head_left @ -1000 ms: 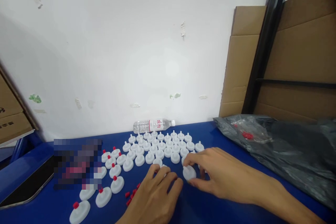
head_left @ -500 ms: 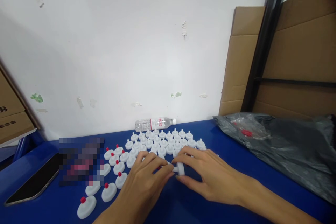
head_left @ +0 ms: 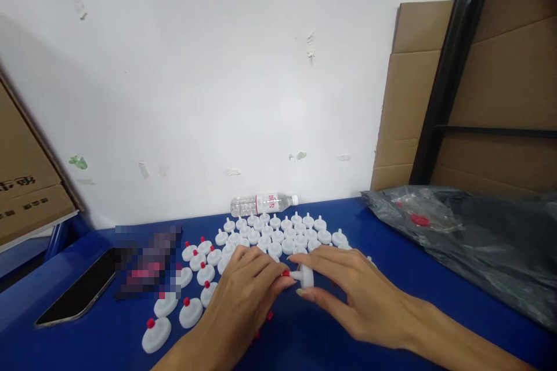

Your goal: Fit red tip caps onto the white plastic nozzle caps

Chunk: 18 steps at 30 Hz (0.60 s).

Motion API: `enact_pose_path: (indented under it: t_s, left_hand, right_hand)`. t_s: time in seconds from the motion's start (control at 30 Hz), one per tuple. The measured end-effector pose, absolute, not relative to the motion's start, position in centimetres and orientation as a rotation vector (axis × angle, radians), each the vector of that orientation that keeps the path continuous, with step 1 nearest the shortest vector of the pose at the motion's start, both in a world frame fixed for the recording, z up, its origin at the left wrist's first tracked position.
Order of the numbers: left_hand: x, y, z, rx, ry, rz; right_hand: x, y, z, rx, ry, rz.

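Note:
My right hand (head_left: 352,293) pinches a white disc-shaped part (head_left: 307,276), held on edge just above the blue table (head_left: 391,261). My left hand (head_left: 248,295) is closed on a small red cap (head_left: 286,273) that sits at the tip of the white part's stem. Behind the hands lie several rows of white parts without caps (head_left: 282,235). To the left lie several white parts with red caps (head_left: 191,293). A few loose red caps (head_left: 270,316) peek out under my left wrist.
A water bottle (head_left: 264,204) lies against the white wall. A phone (head_left: 80,293) rests at the left, beside a blurred patch. A grey plastic bag (head_left: 474,237) with a clear bag of red caps (head_left: 420,217) fills the right. Cardboard boxes stand left and right.
My right hand lifted a white part from the table and turned it on edge. My left hand rose from the loose red caps and brought one to the part's stem.

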State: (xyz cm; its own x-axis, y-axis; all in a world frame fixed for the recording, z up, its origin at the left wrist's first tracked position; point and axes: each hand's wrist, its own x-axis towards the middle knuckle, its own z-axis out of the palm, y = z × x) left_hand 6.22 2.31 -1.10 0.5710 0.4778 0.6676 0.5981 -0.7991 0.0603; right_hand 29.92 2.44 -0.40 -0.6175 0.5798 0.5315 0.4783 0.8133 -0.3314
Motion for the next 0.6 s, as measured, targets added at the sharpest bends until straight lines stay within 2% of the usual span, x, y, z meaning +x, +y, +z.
enact_pose_path:
  t_s: [0.43,0.6]
  left_hand:
    - [6.4,1.1,-0.5,-2.839,-1.001,-1.027]
    - [6.1,1.8,0.3,-2.74,-1.026,-1.169]
  right_hand:
    - [29.6,2.3,-1.5,-0.711,-2.387,0.119]
    - [29.1,2.4,-1.3,-0.791,-2.315,0.037]
